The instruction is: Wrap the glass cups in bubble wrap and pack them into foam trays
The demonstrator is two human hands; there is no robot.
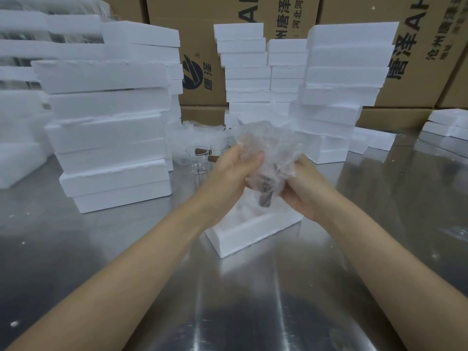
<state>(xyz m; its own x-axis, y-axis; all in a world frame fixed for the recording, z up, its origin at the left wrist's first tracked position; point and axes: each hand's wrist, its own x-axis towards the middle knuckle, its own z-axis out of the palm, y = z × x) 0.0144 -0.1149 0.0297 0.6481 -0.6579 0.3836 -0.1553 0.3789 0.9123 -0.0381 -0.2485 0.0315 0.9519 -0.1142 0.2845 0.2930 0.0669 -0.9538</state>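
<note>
Holding: a crumpled clear bubble-wrap bundle (pixel 272 155) is gripped by both hands above the open white foam tray (pixel 249 230) at the bench (pixel 101 249) centre.
Left hand (pixel 234 168): fingers curled, thumb pressed on the wrap.
Right hand (pixel 304 188): fingers curled under the bundle.
Cup: a brown handle (pixel 265 198) is seen protruding below.
Behind: bare glass cups (pixel 198 158), then stacked white foam boxes (pixel 111 133).
</note>
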